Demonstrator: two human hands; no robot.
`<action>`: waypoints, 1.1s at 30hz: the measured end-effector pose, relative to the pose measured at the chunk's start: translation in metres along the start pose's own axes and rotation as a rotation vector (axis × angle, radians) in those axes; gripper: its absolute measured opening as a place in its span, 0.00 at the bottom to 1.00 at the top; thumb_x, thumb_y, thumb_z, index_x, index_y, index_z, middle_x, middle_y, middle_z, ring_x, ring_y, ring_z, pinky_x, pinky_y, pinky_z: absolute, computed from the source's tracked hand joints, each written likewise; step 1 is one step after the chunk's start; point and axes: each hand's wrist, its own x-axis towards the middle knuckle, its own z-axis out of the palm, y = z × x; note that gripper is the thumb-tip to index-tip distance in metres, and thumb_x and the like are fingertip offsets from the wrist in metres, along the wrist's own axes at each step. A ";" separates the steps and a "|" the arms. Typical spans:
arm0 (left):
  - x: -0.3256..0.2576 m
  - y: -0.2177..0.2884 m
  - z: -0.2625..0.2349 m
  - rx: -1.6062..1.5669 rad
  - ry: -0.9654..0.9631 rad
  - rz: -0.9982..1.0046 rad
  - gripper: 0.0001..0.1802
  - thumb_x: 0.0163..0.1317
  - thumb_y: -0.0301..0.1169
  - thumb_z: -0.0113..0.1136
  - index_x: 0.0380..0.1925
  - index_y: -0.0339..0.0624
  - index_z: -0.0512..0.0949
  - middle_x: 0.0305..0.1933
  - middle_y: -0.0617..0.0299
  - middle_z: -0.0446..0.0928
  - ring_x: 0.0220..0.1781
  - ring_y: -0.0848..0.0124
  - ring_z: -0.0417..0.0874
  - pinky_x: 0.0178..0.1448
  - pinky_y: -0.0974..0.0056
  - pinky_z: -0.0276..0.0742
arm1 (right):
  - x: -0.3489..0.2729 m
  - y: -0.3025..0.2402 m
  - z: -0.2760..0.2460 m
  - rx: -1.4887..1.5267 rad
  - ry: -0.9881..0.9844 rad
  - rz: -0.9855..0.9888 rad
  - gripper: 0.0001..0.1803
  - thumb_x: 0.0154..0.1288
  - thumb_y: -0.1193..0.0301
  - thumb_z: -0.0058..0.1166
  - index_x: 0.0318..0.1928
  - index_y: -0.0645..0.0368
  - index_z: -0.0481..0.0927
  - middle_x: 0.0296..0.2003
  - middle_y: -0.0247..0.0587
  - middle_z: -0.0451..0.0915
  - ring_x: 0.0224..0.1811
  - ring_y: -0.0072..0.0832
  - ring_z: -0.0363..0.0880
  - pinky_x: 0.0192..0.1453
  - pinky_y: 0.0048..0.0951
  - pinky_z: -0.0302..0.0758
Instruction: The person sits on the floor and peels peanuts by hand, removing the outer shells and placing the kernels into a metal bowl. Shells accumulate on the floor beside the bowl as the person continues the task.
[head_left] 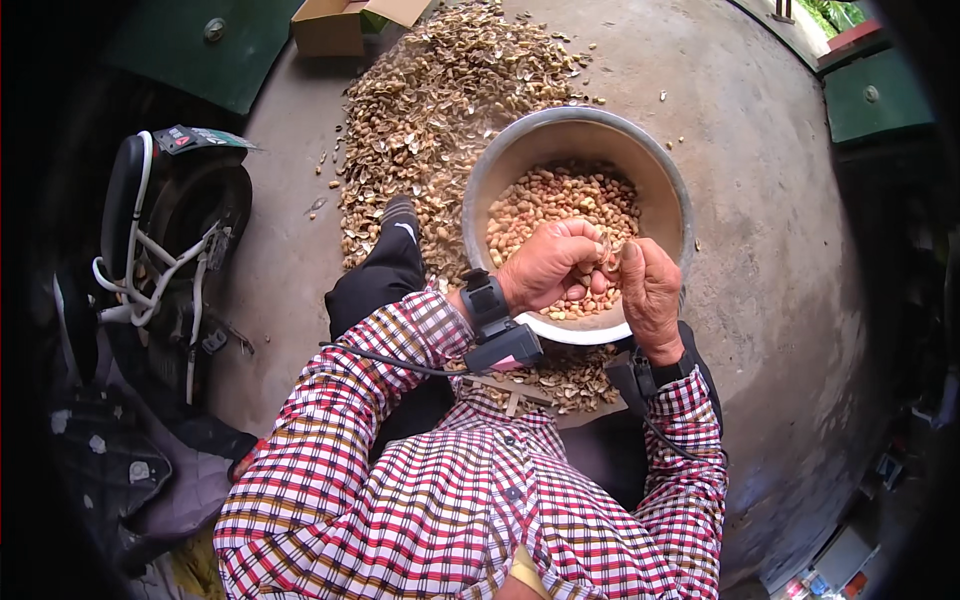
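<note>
Over a wide metal basin I hold both hands close together. The basin holds a layer of peanuts, some of them reddish kernels. My left hand has its fingers curled, with thumb and forefinger pinching a peanut. My right hand is closed too, thumb and fingertips meeting the same peanut from the right. Its fine detail is too small to make out. Each wrist wears a black strap with a small device, and a cable runs from each up the checked sleeve.
A broad heap of peanut shells spreads left of and beyond the basin, with more shells below it between my legs. A cardboard box sits at the far left. A small wheeled frame with a black seat stands at the left on the concrete floor.
</note>
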 end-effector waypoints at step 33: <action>0.001 0.006 0.009 0.182 0.076 0.015 0.07 0.57 0.25 0.56 0.36 0.39 0.79 0.25 0.62 0.78 0.19 0.81 0.73 0.20 0.76 0.64 | 0.009 -0.014 -0.021 -0.347 -0.008 -0.299 0.04 0.59 0.76 0.56 0.28 0.61 0.76 0.21 0.43 0.72 0.23 0.39 0.72 0.25 0.35 0.68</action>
